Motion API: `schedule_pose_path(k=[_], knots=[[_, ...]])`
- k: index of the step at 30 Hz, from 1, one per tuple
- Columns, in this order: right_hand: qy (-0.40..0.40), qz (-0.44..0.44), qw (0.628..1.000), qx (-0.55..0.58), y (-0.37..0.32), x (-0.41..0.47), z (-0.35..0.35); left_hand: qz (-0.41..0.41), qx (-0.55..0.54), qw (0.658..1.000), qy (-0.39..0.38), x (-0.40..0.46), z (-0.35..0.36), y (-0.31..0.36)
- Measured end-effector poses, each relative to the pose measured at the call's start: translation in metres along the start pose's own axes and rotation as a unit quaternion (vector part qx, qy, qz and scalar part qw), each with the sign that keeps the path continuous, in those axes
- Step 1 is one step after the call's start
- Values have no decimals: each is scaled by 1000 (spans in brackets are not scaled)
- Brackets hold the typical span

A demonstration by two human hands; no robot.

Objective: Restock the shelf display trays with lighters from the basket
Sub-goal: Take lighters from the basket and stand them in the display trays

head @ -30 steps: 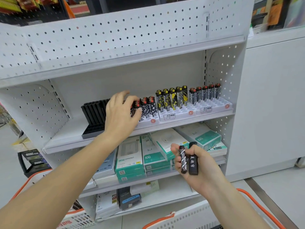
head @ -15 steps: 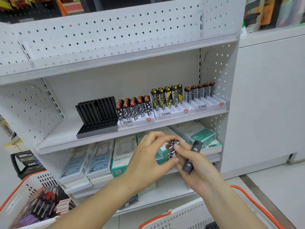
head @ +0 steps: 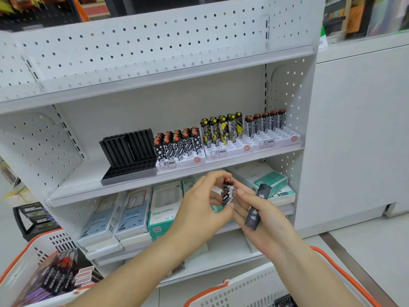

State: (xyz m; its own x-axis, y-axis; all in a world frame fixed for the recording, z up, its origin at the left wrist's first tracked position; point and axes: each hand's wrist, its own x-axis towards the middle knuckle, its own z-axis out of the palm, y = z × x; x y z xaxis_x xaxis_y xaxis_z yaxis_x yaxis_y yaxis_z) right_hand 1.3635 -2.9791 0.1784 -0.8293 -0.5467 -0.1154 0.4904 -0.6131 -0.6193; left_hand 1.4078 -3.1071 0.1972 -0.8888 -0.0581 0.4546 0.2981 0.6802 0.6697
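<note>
Patterned lighter (head: pixel 228 192) (both hands' grip)

I am holding a black-and-white striped lighter with a red cap (head: pixel 228 192) and a matte black lighter with white characters (head: pixel 256 209). Star-and-stripe black-and-white lighters (head: pixel 178 144), yellow-and-black lighters (head: pixel 221 130) and black lighters with white line patterns (head: pixel 265 122) are showing on the white perforated metal shelf (head: pixel 132 47). The white plastic basket with an orange rim (head: pixel 243 286) is sitting below.

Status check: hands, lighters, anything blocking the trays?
Left hand pinching patterned lighter. Right hand holding black lighter, fingertips on patterned one. Trays unobstructed.
</note>
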Motion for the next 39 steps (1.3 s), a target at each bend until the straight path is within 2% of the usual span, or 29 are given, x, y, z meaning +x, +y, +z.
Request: schedule_pose_path(k=[3,7,11,16,19,23,29,39], knots=[[8,25,1000,-11,1,-1,-2,-37,-98,994,18,3,-5,5],[35,14,999,6,4,-2,-2,-54,-122,991,20,9,-12,3],[47,-10,998,-41,4,-2,-1,-95,-165,981,33,14,-18,4],[80,0,974,-213,1,-6,0,-39,-64,983,167,51,-54,7],[97,30,961,-256,-1,-3,1,-17,17,973,229,81,-83,3],[109,53,969,-215,-4,-3,5,-46,114,970,211,100,-91,-18],[112,-6,975,-190,-5,-1,6,-47,182,961,201,101,-81,-26],[90,-11,970,-225,-5,0,3,-36,231,951,203,104,-71,-27]])
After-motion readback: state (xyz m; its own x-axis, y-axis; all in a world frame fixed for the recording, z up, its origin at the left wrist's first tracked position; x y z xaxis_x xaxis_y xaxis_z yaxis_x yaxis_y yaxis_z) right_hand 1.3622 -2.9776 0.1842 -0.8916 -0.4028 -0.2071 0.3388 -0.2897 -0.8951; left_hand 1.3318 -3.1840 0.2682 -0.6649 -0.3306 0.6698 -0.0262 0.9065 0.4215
